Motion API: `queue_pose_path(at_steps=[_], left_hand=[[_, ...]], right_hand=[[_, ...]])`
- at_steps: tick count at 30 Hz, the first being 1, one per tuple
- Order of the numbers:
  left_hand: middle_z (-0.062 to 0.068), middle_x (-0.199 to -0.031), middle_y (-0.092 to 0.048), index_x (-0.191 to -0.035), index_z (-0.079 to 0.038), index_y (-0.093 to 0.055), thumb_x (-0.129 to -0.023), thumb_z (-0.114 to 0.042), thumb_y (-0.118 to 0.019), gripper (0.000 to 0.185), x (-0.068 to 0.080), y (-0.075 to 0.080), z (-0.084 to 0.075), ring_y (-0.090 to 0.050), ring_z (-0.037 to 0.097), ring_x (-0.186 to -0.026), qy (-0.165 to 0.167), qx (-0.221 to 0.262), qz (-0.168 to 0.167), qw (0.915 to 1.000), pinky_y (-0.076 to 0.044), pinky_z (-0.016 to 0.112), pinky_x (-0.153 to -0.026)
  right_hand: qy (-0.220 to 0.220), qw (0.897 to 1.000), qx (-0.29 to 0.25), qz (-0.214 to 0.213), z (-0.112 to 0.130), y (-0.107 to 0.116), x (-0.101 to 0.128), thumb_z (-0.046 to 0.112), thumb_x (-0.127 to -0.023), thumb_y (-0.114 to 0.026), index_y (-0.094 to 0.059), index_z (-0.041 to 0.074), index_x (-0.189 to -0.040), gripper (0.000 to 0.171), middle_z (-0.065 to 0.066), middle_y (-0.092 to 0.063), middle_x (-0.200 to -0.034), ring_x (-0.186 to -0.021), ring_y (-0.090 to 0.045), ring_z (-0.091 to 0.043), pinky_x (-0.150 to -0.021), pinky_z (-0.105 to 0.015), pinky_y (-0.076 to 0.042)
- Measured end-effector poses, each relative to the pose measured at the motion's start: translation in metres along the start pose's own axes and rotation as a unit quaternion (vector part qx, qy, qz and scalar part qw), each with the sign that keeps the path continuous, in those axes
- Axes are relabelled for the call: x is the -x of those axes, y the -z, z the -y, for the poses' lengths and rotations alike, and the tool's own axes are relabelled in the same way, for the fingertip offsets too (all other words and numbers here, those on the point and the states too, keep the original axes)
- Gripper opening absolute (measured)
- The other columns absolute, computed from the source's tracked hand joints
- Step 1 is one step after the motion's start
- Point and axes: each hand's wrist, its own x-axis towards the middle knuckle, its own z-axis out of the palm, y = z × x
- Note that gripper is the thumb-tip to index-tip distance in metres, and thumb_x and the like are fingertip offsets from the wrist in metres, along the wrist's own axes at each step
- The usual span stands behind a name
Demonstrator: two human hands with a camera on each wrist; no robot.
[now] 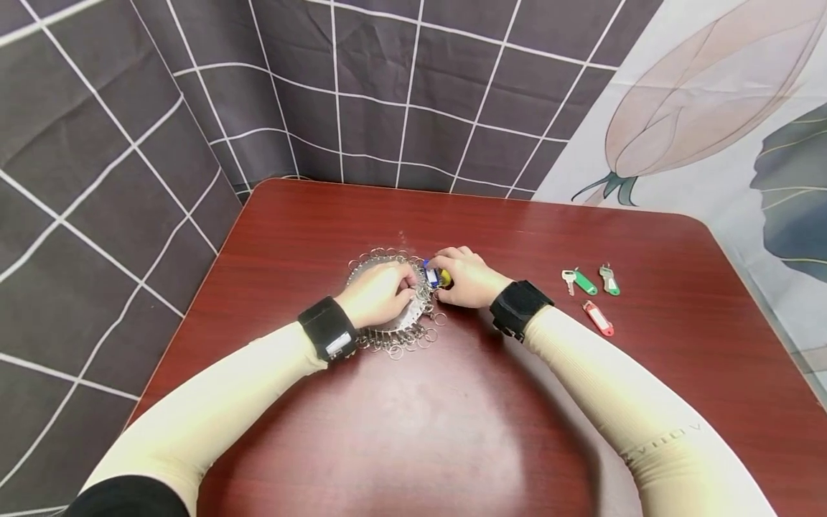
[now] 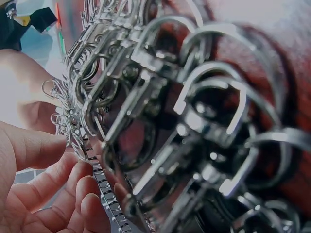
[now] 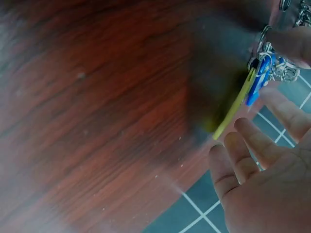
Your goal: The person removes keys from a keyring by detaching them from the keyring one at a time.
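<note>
A round silvery metal disc (image 1: 405, 316), edged with many small clips and rings, lies on the table in the head view. My left hand (image 1: 381, 291) is over it, and in the left wrist view its thumb and forefinger pinch the rim among the clips (image 2: 80, 131). At the disc's right edge, my right hand (image 1: 474, 276) holds a blue key tag (image 1: 432, 276) between thumb and forefinger. The other fingers spread out in the right wrist view. Beside that tag hangs a flat yellow piece (image 3: 233, 107), seen edge-on. Metal rings hide how these pieces join the disc.
On the table's right lie a key with a green tag (image 1: 585, 283), another green-tagged key (image 1: 609, 278) and a red tag (image 1: 598, 318). The reddish-brown tabletop (image 1: 400, 431) meets a dark gridded cloth (image 1: 375, 122) at the back and left.
</note>
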Motion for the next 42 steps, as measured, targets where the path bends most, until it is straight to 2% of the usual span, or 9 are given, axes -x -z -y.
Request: queue_pose_path(at_steps=[4, 11, 16, 22, 26, 29, 34, 38, 42], left_hand=[[-0.002, -0.090, -0.063, -0.102, -0.012, -0.065, -0.090, -0.018, -0.061, 0.014, -0.002, -0.003, 0.000, -0.060, 0.012, -0.083, -0.006, -0.007, -0.003, 1.0000, -0.049, 0.031, -0.076], [-0.003, -0.087, -0.061, -0.099, -0.013, -0.065, -0.089, -0.018, -0.061, 0.012, -0.003, -0.007, -0.001, -0.058, 0.012, -0.079, -0.009, 0.002, -0.001, 1.0000, -0.048, 0.030, -0.072], [-0.002, -0.087, -0.060, -0.098, -0.012, -0.064, -0.090, -0.018, -0.061, 0.011, -0.002, -0.008, -0.002, -0.057, 0.013, -0.078, -0.013, 0.006, -0.002, 0.9999, -0.048, 0.030, -0.072], [-0.002, -0.086, -0.060, -0.098, -0.012, -0.064, -0.088, -0.017, -0.061, 0.011, -0.002, -0.010, -0.003, -0.057, 0.013, -0.077, -0.022, -0.002, -0.010, 0.9997, -0.048, 0.030, -0.071], [-0.002, -0.086, -0.060, -0.098, -0.012, -0.064, -0.088, -0.017, -0.061, 0.011, -0.002, -0.010, -0.002, -0.057, 0.013, -0.078, -0.017, -0.002, -0.008, 0.9998, -0.048, 0.030, -0.072], [-0.002, -0.087, -0.060, -0.100, -0.012, -0.064, -0.089, -0.017, -0.060, 0.012, -0.003, -0.011, -0.002, -0.057, 0.013, -0.080, -0.010, -0.007, -0.012, 0.9999, -0.048, 0.030, -0.074], [-0.001, -0.090, -0.061, -0.104, -0.011, -0.063, -0.092, -0.018, -0.057, 0.015, -0.005, -0.009, -0.007, -0.058, 0.014, -0.082, 0.000, -0.004, -0.023, 0.9997, -0.048, 0.032, -0.075], [0.000, -0.092, -0.061, -0.107, -0.011, -0.062, -0.093, -0.022, -0.056, 0.019, -0.007, -0.009, -0.011, -0.059, 0.015, -0.085, 0.008, -0.003, -0.030, 0.9995, -0.049, 0.033, -0.077], [0.001, -0.097, -0.062, -0.110, -0.011, -0.062, -0.095, -0.028, -0.055, 0.024, -0.012, -0.008, -0.014, -0.060, 0.015, -0.090, 0.012, 0.002, -0.030, 0.9995, -0.049, 0.033, -0.080]], right_hand=[[-0.001, 1.000, -0.001, -0.001, -0.001, -0.001, 0.000, 0.021, -0.080, -0.071, -0.064, 0.011, -0.119, 0.041, -0.013, -0.054, -0.124, -0.113, -0.046, -0.033, -0.097, -0.049, -0.034], [0.014, 1.000, 0.004, -0.027, -0.001, -0.004, 0.004, 0.018, -0.080, -0.073, -0.064, 0.012, -0.095, 0.018, -0.010, -0.057, -0.108, -0.101, -0.050, -0.031, -0.090, -0.045, -0.039], [0.036, 0.998, 0.015, -0.052, -0.001, -0.008, 0.006, 0.012, -0.081, -0.071, -0.062, 0.009, -0.089, 0.012, -0.009, -0.058, -0.097, -0.091, -0.053, -0.030, -0.085, -0.043, -0.041], [0.047, 0.996, 0.012, -0.077, -0.002, -0.009, 0.007, 0.007, -0.080, -0.066, -0.061, 0.009, -0.082, 0.006, -0.008, -0.057, -0.094, -0.088, -0.052, -0.028, -0.082, -0.040, -0.042], [0.029, 0.995, -0.015, -0.097, -0.003, -0.006, 0.010, 0.006, -0.078, -0.065, -0.057, 0.010, -0.079, 0.009, -0.005, -0.055, -0.090, -0.084, -0.050, -0.025, -0.078, -0.036, -0.041], [0.009, 0.992, -0.059, -0.112, -0.003, -0.001, 0.012, 0.005, -0.077, -0.064, -0.055, 0.009, -0.080, 0.011, -0.005, -0.054, -0.090, -0.083, -0.049, -0.023, -0.076, -0.033, -0.042], [-0.040, 0.984, -0.130, -0.114, -0.001, 0.005, 0.015, 0.006, -0.079, -0.060, -0.055, 0.007, -0.082, 0.006, -0.005, -0.062, -0.099, -0.077, -0.058, -0.017, -0.071, -0.030, -0.047], [-0.068, 0.979, -0.158, -0.109, -0.001, 0.006, 0.018, 0.007, -0.081, -0.059, -0.056, 0.006, -0.085, 0.005, -0.004, -0.066, -0.102, -0.078, -0.062, -0.015, -0.072, -0.029, -0.049], [-0.077, 0.976, -0.169, -0.110, 0.000, 0.007, 0.019, 0.008, -0.082, -0.061, -0.058, 0.008, -0.086, 0.005, -0.002, -0.066, -0.099, -0.080, -0.062, -0.013, -0.073, -0.030, -0.050]])
